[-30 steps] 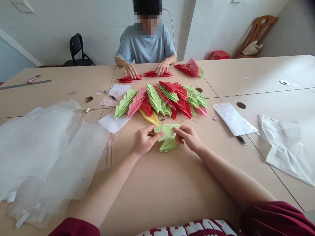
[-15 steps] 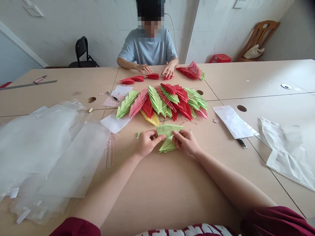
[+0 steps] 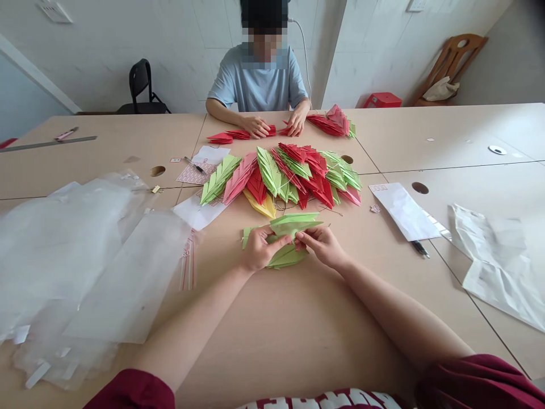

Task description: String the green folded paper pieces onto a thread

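Both my hands pinch a pale green folded paper piece (image 3: 293,225) just above the table, in front of a pile. My left hand (image 3: 259,250) grips its left side with thumb over fingers. The thumb and fingertips of my right hand (image 3: 321,244) close on its right side. A lower green flap (image 3: 287,258) hangs below the fingers, and part of the paper is hidden behind my left hand. Just beyond lies a heap of pleated paper leaves in green (image 3: 221,180), pink (image 3: 240,177), red (image 3: 317,184) and yellow (image 3: 260,203), with thin thread among them.
Translucent plastic bags (image 3: 76,244) cover the left side. White sheets, an envelope (image 3: 402,210), a black pen (image 3: 420,249) and a white bag (image 3: 494,255) lie around. Across the table (image 3: 264,329) a person in a blue shirt (image 3: 261,85) handles red folded paper (image 3: 238,134).
The green paper in my hands has turned and spread, its folds now parted at the upper right. The co-worker's hands have shifted slightly over the red pieces.
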The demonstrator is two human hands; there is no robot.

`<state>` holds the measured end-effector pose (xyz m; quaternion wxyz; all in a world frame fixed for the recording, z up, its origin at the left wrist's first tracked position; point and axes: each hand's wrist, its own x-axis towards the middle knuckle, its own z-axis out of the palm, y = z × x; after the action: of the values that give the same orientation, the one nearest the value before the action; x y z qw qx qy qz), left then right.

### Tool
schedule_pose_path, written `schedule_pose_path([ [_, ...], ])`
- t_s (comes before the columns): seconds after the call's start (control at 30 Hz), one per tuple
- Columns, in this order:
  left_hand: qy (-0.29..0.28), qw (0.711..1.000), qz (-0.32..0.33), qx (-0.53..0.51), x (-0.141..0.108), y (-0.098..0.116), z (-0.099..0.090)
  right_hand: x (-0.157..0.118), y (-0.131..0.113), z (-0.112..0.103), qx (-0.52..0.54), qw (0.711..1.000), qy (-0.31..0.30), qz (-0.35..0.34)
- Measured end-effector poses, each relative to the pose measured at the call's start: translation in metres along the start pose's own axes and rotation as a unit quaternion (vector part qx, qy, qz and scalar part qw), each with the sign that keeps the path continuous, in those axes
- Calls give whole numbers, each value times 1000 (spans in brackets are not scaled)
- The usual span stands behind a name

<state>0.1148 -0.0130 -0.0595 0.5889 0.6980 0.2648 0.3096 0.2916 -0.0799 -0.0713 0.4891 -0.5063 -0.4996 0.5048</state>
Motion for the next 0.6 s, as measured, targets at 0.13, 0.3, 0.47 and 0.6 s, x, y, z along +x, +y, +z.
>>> schedule_pose_path([
  [0.13,68,997,5,35,-1,-4,-2,2,0,0,28,998,52,-4],
  [0.3,108,993,3,46,-1,-13,-6,3,5,-3,59,992,115,-13],
  [0.47,144,988,14,60,0,-12,-11,2,9,-4,48,986,158,2],
  [0.6,178,976,40,116,0,-9,-14,1,11,-3,41,981,188,5],
])
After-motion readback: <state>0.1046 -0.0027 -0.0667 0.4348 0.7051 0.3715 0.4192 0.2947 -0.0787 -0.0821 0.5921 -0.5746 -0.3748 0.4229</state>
